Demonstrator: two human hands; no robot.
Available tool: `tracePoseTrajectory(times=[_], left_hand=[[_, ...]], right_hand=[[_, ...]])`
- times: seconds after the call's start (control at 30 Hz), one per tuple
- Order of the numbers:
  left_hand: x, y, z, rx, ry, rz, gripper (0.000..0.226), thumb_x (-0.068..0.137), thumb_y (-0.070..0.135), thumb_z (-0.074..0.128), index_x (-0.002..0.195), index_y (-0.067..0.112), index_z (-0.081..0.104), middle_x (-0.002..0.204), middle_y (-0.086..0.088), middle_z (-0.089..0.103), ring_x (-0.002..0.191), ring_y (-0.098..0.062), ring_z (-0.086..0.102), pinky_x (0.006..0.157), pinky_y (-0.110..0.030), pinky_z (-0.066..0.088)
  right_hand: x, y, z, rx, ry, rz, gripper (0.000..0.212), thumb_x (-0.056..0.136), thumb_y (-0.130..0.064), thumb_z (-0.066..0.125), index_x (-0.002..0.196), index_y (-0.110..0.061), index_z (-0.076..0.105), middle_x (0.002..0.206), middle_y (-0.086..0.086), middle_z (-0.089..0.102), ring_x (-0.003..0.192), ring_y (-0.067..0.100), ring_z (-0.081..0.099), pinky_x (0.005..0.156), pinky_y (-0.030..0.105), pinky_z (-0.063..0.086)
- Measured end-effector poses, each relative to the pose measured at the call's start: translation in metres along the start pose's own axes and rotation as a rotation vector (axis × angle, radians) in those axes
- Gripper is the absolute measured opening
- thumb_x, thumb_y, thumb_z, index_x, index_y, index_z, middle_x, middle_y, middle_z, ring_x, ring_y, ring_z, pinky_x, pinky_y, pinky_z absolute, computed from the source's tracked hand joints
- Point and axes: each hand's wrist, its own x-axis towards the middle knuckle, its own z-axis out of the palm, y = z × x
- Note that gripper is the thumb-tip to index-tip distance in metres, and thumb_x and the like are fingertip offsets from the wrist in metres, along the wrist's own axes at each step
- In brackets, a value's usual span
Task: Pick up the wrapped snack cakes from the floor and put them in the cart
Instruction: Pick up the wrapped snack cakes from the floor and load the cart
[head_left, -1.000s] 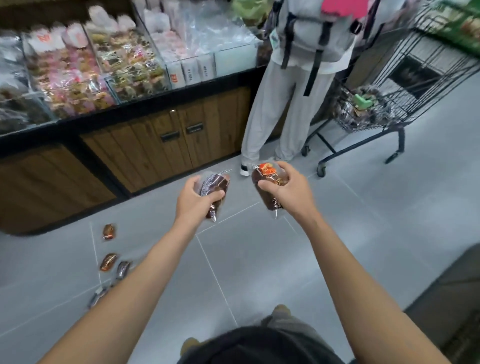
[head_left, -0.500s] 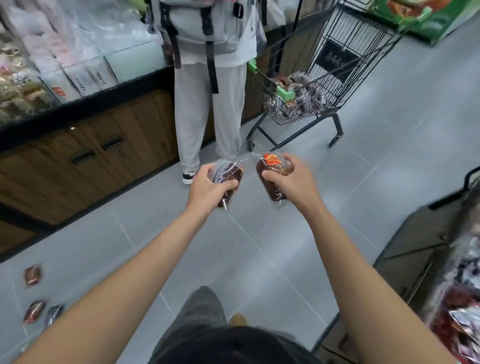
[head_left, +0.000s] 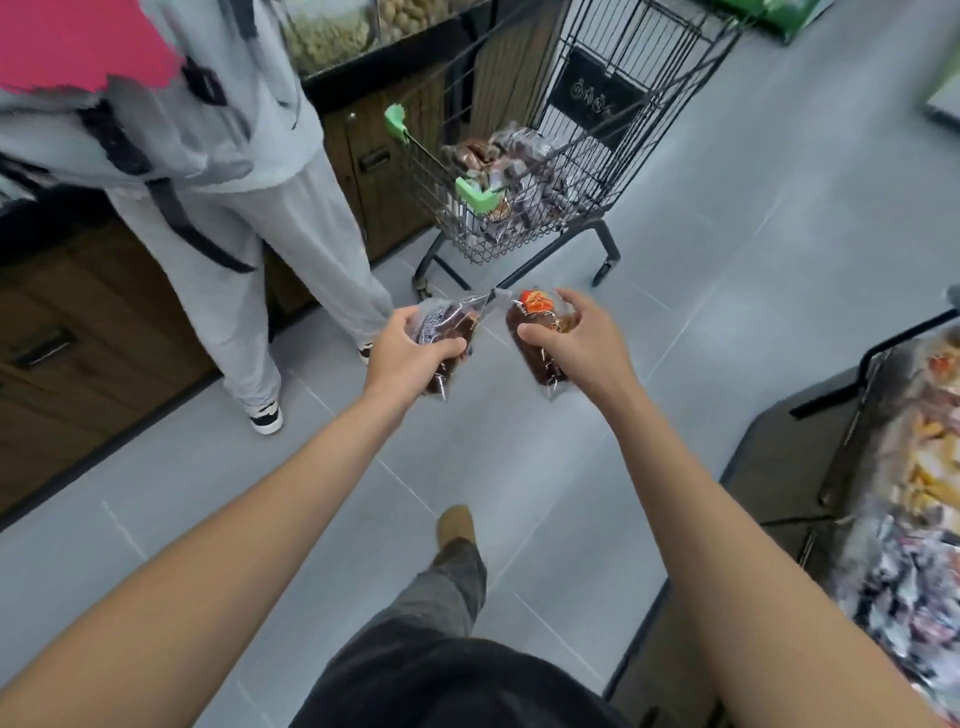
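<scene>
Head view: a snack cake in each grip, short of the cart (head_left: 457, 234).
Left grip (head_left: 410, 358) clamps a dark cake (head_left: 448, 328); right grip (head_left: 576, 343) clamps a red-labelled cake (head_left: 543, 364), both above the floor (head_left: 727, 270).

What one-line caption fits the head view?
Left hand grips a clear-wrapped dark snack cake, right hand an orange-labelled clear-wrapped snack cake, before a black wire shopping cart.
</scene>
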Motion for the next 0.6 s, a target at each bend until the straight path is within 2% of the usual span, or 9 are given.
tracePoseTrajectory(times=[0.07, 0.13, 0.2, 0.4, 0.5, 0.6], left_hand=[[0.032, 0.015, 0.019, 0.007, -0.011, 0.008, 0.048, 0.065, 0.023, 0.081, 0.103, 0.028, 0.052, 0.088, 0.024, 0.054, 0.079, 0.010, 0.052, 0.065, -0.016, 0.041], [0.061, 0.029, 0.037, 0.018, -0.036, 0.014, 0.050, 0.066, 0.024, 0.081, 0.108, 0.026, 0.052, 0.098, 0.014, 0.059, 0.087, -0.003, 0.057, 0.075, -0.022, 0.044], [0.088, 0.045, 0.054, 0.026, -0.057, 0.020, 0.051, 0.067, 0.026, 0.080, 0.109, 0.027, 0.052, 0.104, 0.010, 0.058, 0.094, -0.009, 0.056, 0.081, -0.026, 0.042], [0.162, 0.086, 0.094, 0.035, -0.092, 0.022, 0.050, 0.069, 0.028, 0.079, 0.111, 0.026, 0.052, 0.107, 0.010, 0.058, 0.092, -0.005, 0.058, 0.082, -0.029, 0.047], [0.199, 0.101, 0.114, 0.036, -0.105, 0.001, 0.051, 0.070, 0.030, 0.078, 0.113, 0.026, 0.051, 0.107, 0.008, 0.061, 0.094, -0.012, 0.061, 0.086, -0.041, 0.052], [0.238, 0.113, 0.138, 0.037, -0.089, -0.018, 0.049, 0.071, 0.031, 0.077, 0.111, 0.028, 0.050, 0.106, 0.008, 0.062, 0.095, -0.015, 0.062, 0.086, -0.046, 0.053]], right_hand=[[0.035, -0.001, -0.011, -0.017, 0.005, 0.015, 0.045, 0.069, -0.037, 0.074, 0.108, -0.042, 0.051, 0.098, -0.009, 0.062, 0.096, 0.018, 0.063, 0.090, 0.041, 0.051], [0.067, -0.001, -0.021, -0.039, 0.020, 0.035, 0.050, 0.069, -0.039, 0.074, 0.115, -0.038, 0.055, 0.105, -0.005, 0.064, 0.099, 0.020, 0.062, 0.091, 0.042, 0.050], [0.097, -0.002, -0.031, -0.047, 0.039, 0.039, 0.056, 0.070, -0.038, 0.074, 0.122, -0.030, 0.056, 0.105, -0.005, 0.062, 0.100, 0.021, 0.062, 0.091, 0.042, 0.050], [0.177, -0.006, -0.065, -0.089, 0.068, 0.038, 0.064, 0.071, -0.039, 0.075, 0.129, -0.023, 0.053, 0.106, 0.000, 0.062, 0.101, 0.023, 0.061, 0.091, 0.040, 0.050], [0.220, -0.005, -0.082, -0.098, 0.066, 0.042, 0.065, 0.072, -0.039, 0.074, 0.130, -0.023, 0.052, 0.110, 0.000, 0.062, 0.102, 0.024, 0.061, 0.092, 0.042, 0.050], [0.269, 0.000, -0.094, -0.083, 0.047, 0.046, 0.057, 0.070, -0.039, 0.073, 0.123, -0.026, 0.056, 0.106, -0.003, 0.064, 0.096, 0.021, 0.063, 0.088, 0.043, 0.052]])
